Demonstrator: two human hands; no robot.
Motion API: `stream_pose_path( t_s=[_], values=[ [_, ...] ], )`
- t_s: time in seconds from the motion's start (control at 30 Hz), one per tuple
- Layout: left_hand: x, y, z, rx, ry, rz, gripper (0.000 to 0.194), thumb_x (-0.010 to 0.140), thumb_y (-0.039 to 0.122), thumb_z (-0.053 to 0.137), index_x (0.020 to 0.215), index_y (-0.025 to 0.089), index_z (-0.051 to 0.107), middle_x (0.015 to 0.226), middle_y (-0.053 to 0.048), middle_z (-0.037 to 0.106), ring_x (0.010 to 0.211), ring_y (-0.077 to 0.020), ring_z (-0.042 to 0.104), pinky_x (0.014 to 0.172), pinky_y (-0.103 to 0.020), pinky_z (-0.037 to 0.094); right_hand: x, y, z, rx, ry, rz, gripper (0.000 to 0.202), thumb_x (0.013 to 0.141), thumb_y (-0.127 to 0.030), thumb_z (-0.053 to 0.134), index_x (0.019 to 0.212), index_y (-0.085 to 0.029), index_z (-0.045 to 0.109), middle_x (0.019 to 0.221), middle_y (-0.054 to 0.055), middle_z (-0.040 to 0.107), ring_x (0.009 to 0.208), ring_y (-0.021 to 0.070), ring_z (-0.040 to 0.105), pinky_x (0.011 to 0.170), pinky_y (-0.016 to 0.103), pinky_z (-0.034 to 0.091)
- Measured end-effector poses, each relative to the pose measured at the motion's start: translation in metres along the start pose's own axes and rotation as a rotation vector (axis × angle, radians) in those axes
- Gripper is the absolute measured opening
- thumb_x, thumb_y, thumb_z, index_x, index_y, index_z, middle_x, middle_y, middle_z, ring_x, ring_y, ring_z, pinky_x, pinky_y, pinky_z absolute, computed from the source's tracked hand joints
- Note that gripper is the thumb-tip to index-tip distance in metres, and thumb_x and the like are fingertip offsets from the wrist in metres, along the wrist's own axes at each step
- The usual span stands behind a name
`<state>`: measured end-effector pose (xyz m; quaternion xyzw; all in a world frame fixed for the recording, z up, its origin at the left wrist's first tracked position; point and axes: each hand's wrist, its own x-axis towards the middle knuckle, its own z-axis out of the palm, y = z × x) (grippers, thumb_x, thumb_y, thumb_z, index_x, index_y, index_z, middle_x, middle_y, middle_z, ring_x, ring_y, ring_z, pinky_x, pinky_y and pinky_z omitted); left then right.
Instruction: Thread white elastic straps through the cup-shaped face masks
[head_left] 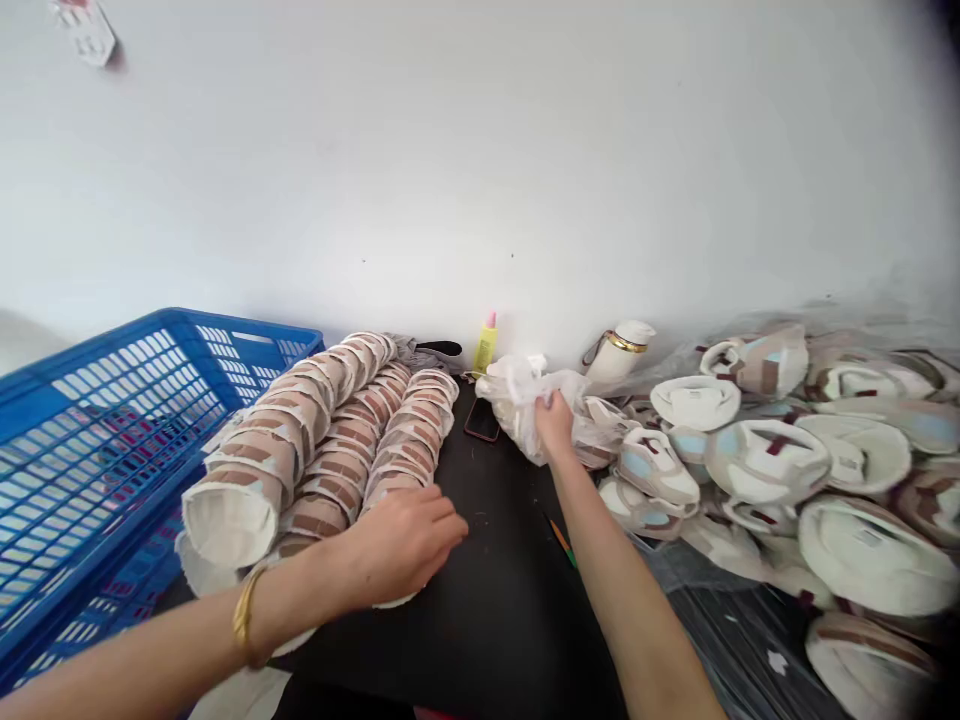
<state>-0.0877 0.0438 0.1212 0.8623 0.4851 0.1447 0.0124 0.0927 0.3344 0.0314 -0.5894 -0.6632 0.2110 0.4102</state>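
My left hand (pixel 409 540), with a gold bracelet at the wrist, is closed with its fingers curled together, just over the near end of the right-hand row of nested shoe uppers (pixel 409 440). Whatever its fingers may hold is hidden. Farther forward, my right hand (pixel 553 420) grips a crumpled clear plastic bag (pixel 517 395) with whitish contents I cannot make out. Two more rows of nested brown-and-white uppers (pixel 274 435) lie to the left. A heap of loose shoe uppers (pixel 772 460) is right of my right arm.
A blue plastic basket (pixel 97 420) stands at the left. By the wall are a yellow bottle (pixel 485 345) with a pink cap and a white flask (pixel 619 355). A phone (pixel 481 420) and a thin pointed tool (pixel 561 540) lie on the black tabletop (pixel 495 600).
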Motion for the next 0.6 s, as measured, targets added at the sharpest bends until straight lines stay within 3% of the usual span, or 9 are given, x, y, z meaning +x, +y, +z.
stream_pose_path(
  t_s=[0.1,0.17,0.4,0.5,0.6],
  values=[
    [0.052,-0.031,0.020,-0.003,-0.217,-0.069,0.023,0.096,0.023,0.046,0.096,0.018,0.069,0.093,-0.008,0.070,0.091,-0.0230,0.064,0.086,-0.035,0.051,0.024,0.012,-0.012,0.176,0.145,0.108,0.019,0.082,-0.030,0.044,0.089,-0.018,0.057,0.087,0.006,0.064,0.081,0.0212,0.058,0.075,0.031,0.046],
    [0.087,-0.050,0.040,-0.048,-0.309,-0.226,0.019,0.092,0.024,0.052,0.094,0.018,0.070,0.098,-0.010,0.071,0.102,-0.0259,0.064,0.096,-0.037,0.047,0.030,0.015,-0.013,0.299,0.197,0.146,0.017,0.079,-0.033,0.045,0.087,-0.020,0.055,0.085,0.004,0.064,0.079,0.0200,0.059,0.071,0.029,0.047],
    [0.203,-0.089,0.118,0.019,-0.241,-0.707,0.042,0.085,0.026,0.059,0.122,0.005,0.057,0.125,-0.026,0.060,0.120,-0.0339,0.058,0.095,-0.040,0.046,0.036,0.024,-0.007,0.640,0.259,0.206,0.025,0.073,-0.035,0.048,0.092,-0.022,0.056,0.088,0.004,0.068,0.080,0.0196,0.064,0.069,0.029,0.052],
    [0.236,-0.100,0.142,0.056,-0.164,-0.868,0.054,0.086,0.030,0.059,0.131,0.002,0.048,0.135,-0.031,0.051,0.128,-0.0371,0.050,0.097,-0.044,0.043,0.039,0.032,-0.011,0.734,0.267,0.233,0.028,0.072,-0.035,0.049,0.095,-0.022,0.057,0.091,0.006,0.069,0.082,0.0206,0.065,0.069,0.030,0.053],
    [0.255,-0.110,0.159,0.074,-0.115,-0.933,0.069,0.083,0.042,0.063,0.136,0.003,0.042,0.134,-0.031,0.052,0.126,-0.0386,0.049,0.097,-0.047,0.040,0.040,0.037,-0.014,0.814,0.263,0.252,0.030,0.071,-0.035,0.050,0.096,-0.022,0.058,0.092,0.007,0.070,0.083,0.0214,0.066,0.069,0.030,0.053]
  ],
)
